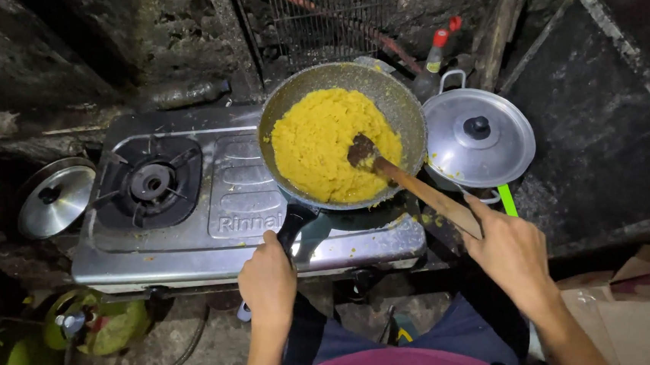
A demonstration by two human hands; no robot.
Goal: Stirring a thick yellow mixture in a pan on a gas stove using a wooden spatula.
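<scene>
— So, which step is this?
— Stirring, I'd judge: left hand [268, 278] grips the frying pan [404, 116] handle on the stove's [192, 245] right burner; right hand [509, 250] clasps the wooden spatula [417, 187] buried in yellow mash [314, 141].
— Next?
— Steadying the pan.

Rough home kitchen, gas stove [212, 205], sooty walls [64, 48], pot lids [55, 200]

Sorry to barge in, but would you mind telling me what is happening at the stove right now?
A person is cooking at a two-burner gas stove. The left hand grips the dark handle of a frying pan on the right burner, and the right hand holds a wooden spatula whose blade is pushed into the yellow, crumbly food filling the pan. The left burner is bare. A lidded metal pot sits just right of the pan, and a loose lid lies left of the stove.
</scene>
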